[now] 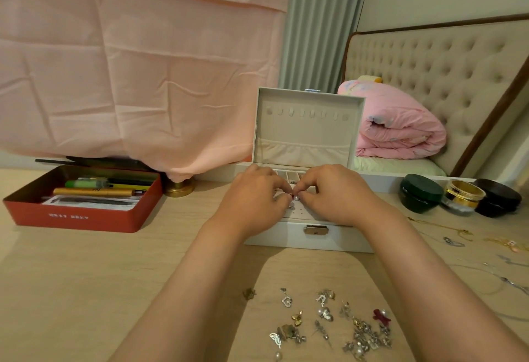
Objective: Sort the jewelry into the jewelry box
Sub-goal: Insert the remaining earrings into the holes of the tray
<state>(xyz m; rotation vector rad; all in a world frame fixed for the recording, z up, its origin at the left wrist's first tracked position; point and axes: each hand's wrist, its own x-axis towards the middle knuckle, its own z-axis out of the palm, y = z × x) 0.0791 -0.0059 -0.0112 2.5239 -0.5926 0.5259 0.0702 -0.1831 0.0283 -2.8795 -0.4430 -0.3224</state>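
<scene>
A white jewelry box (309, 237) stands open on the table, its lid (306, 127) upright behind. Both hands hover over its tray. My left hand (254, 198) and my right hand (335, 194) meet fingertip to fingertip and pinch a small pearl earring (295, 197) between them, just above the perforated earring panel (297, 212). Most of the tray is hidden under the hands. Several loose earrings and charms (337, 324) lie scattered on the table in front of the box, between my forearms.
A red tin (77, 218) with pens sits at the left. Three jars (420, 192) stand at the right, with thin chains (458, 237) spread near them. A brass lamp base (179, 188) is behind the tin. Pink cloth hangs behind; a bed lies beyond.
</scene>
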